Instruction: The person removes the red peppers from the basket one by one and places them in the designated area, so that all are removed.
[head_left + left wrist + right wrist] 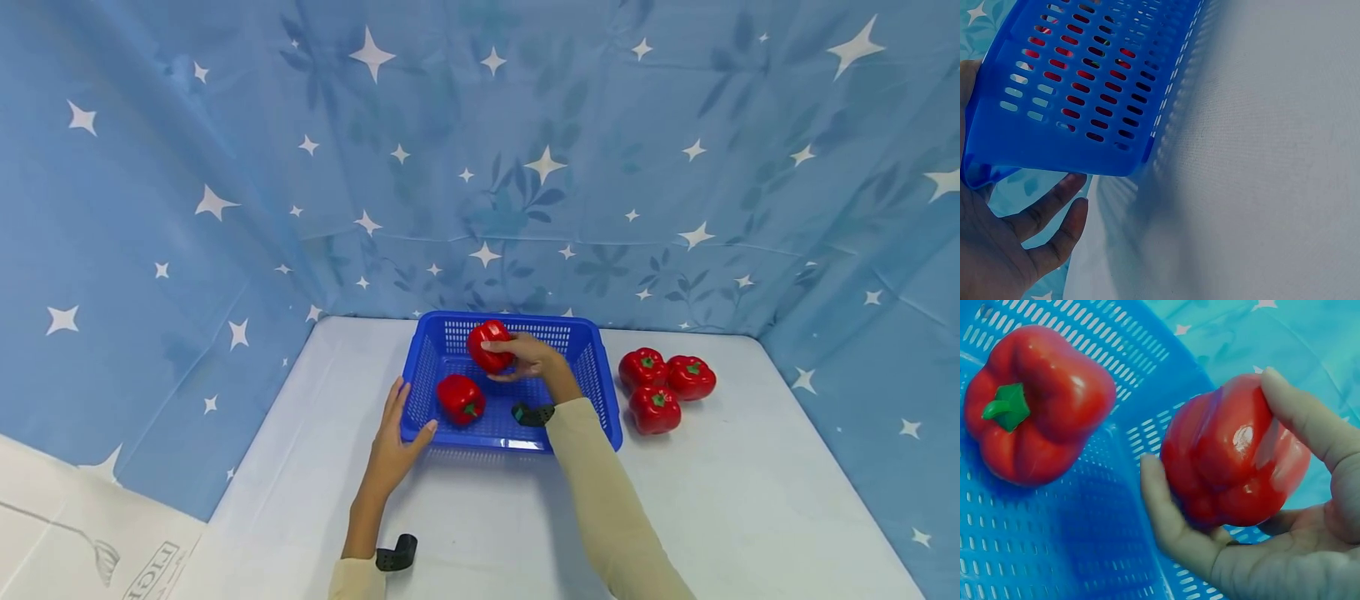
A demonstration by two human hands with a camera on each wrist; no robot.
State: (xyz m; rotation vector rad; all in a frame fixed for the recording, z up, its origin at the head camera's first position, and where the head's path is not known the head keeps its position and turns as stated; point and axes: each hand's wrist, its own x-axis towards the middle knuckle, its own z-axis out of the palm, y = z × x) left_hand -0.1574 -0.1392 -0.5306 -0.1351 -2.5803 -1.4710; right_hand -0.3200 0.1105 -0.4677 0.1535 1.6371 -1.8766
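Observation:
My right hand (527, 354) grips a red bell pepper (491, 346) over the back part of a blue plastic basket (517, 443). In the right wrist view, the thumb and curled fingers wrap that pepper (1235, 456). A second red bell pepper (461, 399) with a green stem lies in the basket toward its left front. At the basket's front left corner is my left hand (392, 450), thumb and fingers spread along the rim. The left wrist view has the left hand (997, 244) beside the slotted basket wall (1085, 94), its fingers mostly extended.
Three red bell peppers (655, 409) sit in a cluster on the white table (750, 500), right of the basket. A blue star-patterned curtain (480, 167) hangs behind the table and along both sides.

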